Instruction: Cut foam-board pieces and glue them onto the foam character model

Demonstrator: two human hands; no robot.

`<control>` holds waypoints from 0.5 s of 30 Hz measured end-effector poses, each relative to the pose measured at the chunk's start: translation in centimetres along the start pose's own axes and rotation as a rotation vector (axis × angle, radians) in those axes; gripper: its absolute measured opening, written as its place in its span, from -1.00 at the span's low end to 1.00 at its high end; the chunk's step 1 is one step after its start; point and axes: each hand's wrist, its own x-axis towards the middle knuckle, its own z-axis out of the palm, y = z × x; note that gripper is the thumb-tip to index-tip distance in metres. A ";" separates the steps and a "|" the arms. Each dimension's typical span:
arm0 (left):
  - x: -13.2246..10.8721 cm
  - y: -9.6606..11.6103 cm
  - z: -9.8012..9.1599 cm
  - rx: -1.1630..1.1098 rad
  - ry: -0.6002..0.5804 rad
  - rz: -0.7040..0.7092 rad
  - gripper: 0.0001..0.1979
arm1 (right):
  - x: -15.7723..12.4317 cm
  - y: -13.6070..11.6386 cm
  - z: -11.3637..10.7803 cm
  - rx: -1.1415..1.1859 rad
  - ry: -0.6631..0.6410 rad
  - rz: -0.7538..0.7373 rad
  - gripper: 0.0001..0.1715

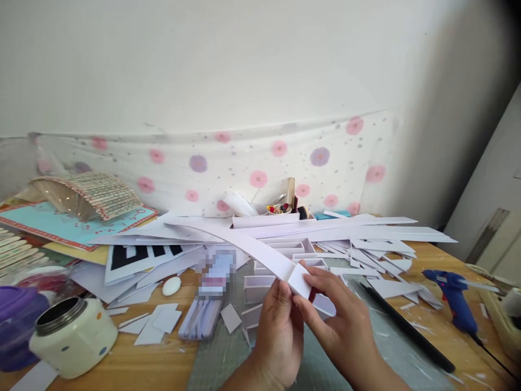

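My left hand (pixel 280 336) pinches a long white paperboard strip (pixel 248 244) near its close end, thumb on top. The strip curves away up to the left. At that end a small white board piece (pixel 300 281) lies against the strip, and the fingers and thumb of my right hand (pixel 342 309) grip it by its edges. Whether the two are joined I cannot tell. Below and behind my hands, small open white board boxes (pixel 259 290) stand on a grey-green cutting mat (pixel 220 364); my hands hide some of them.
A blue glue gun (pixel 451 298) lies at the right, near a long black bar (pixel 411 326). White scraps (pixel 378 258) are heaped behind. On the left are a cream jar (pixel 73 336), a purple container (pixel 18 326), a clear case (pixel 201 317) and a white oval (pixel 171 286).
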 end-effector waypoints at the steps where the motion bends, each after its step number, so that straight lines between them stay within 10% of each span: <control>1: -0.2 0.1 -0.2 0.000 -0.008 0.002 -0.67 | -0.2 -0.1 -0.1 -0.007 0.000 -0.041 -0.73; 15: -1.3 1.1 -2.5 0.103 0.048 -0.047 -0.54 | -2.1 -0.2 0.5 0.182 -0.046 -0.078 -0.58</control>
